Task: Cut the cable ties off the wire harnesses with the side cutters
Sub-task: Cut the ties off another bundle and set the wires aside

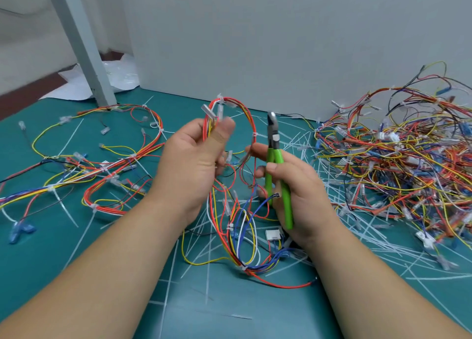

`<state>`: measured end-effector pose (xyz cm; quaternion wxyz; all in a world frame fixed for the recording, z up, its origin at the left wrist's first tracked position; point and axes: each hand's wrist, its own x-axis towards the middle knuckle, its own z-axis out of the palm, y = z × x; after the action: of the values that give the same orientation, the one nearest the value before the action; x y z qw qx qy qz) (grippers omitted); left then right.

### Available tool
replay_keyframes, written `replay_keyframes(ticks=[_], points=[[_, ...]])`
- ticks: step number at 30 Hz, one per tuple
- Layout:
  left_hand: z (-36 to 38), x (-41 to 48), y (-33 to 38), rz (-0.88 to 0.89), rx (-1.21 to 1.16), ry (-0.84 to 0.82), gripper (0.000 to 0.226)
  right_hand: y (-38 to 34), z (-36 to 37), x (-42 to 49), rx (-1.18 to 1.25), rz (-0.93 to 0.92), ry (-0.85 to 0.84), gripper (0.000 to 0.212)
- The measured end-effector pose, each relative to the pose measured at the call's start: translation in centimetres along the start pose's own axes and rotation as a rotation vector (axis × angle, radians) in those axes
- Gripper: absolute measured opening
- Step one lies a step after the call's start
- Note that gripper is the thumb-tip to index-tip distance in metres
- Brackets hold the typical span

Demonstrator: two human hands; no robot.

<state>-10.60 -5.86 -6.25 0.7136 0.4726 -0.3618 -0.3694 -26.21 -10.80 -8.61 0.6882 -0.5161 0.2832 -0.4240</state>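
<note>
My left hand [196, 157] is raised over the mat and pinches the top of a wire harness [245, 211] of red, yellow, blue and white wires. The harness loops up past my fingers and hangs down to the green mat [51, 249]. A white cable tie [254, 134] sits on its red loop, close to the cutter jaws. My right hand [293, 193] grips the green-handled side cutters [277, 170], jaws pointing up and nearly closed, with nothing between them. Its forefinger also touches the harness wires.
Another harness [102, 170] with white ties lies spread at the left. A big tangled heap of harnesses [403, 165] fills the right. Several cut white tie strips [370, 231] litter the mat. A grey wall [281, 44] and a grey post [84, 44] stand behind.
</note>
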Motion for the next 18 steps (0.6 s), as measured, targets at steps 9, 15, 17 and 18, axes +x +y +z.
replay_keyframes(ticks=[9, 15, 17, 18], points=[[0.0, -0.4, -1.7, -0.069, 0.388, -0.149, 0.018, -0.5, 0.0, -0.1, 0.261, -0.085, -0.085, 0.051], [0.0, -0.7, -1.3, -0.071, 0.382, -0.247, 0.011, -0.3, 0.2, -0.1, 0.248, -0.071, -0.089, 0.043], [-0.1, -0.6, -1.4, -0.094, 0.410, -0.259, 0.012, -0.3, 0.2, 0.0, 0.261, -0.064, -0.077, 0.045], [-0.1, -0.5, -1.7, -0.089, 0.438, -0.239, 0.014, -0.3, 0.2, 0.1, 0.269, -0.063, -0.061, 0.046]])
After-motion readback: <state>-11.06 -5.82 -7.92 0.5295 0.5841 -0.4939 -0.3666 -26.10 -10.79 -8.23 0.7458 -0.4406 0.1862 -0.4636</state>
